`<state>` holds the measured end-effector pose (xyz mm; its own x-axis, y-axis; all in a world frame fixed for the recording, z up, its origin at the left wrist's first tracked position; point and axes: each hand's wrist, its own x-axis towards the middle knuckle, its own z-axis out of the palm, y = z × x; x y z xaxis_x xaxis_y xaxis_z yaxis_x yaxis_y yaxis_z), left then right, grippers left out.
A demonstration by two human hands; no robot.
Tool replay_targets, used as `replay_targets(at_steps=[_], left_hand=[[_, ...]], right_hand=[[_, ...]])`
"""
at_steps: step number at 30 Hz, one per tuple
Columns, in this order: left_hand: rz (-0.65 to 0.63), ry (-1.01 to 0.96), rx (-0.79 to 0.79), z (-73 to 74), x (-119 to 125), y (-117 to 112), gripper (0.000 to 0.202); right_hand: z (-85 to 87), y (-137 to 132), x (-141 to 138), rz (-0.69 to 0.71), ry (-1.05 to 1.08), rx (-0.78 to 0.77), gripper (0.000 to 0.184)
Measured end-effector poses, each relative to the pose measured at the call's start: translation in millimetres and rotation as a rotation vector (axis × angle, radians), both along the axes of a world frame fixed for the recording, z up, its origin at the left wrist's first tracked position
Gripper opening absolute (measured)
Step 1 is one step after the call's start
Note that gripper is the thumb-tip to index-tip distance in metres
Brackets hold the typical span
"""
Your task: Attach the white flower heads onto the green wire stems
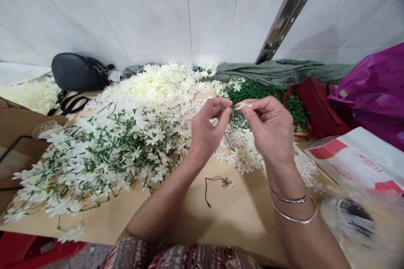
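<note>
My left hand (208, 128) and my right hand (268, 128) are raised together above a cardboard-covered table (233, 214). The right thumb and forefinger pinch a small white flower head (243, 104). The left fingertips are pinched close beside it, on something thin I cannot make out. To the left lies a big heap of white flowers on green stems (104, 155). Loose white flower heads (164, 82) are piled behind it. More white heads (249, 153) lie under my hands. One green stem with a flower (216, 183) lies alone on the cardboard.
Bare green stems (265, 92) sit in a red bag (318, 109) at the right. A purple plastic bag (375, 88), a white and red bag (356, 157) and a black pouch (77, 71) stand around. A metal bracket (288, 12) leans on the tiled wall.
</note>
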<state>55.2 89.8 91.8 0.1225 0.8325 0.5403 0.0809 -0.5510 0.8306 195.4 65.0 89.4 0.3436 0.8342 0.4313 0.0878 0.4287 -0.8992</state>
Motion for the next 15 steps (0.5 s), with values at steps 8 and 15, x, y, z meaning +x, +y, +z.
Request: replay_targets(at_steps=[8,15], left_hand=[[-0.034,0.180,-0.040,12.6,-16.4,-10.4,0.013],[-0.347,0.741,0.016,-24.2,-49.9,-49.5,0.016]], right_hand=[[-6.8,-21.6,19.2,-0.109,-0.201,-0.019,0.013],[-58.7,-66.2,39.8,-0.089,-0.169,-0.216,0.008]])
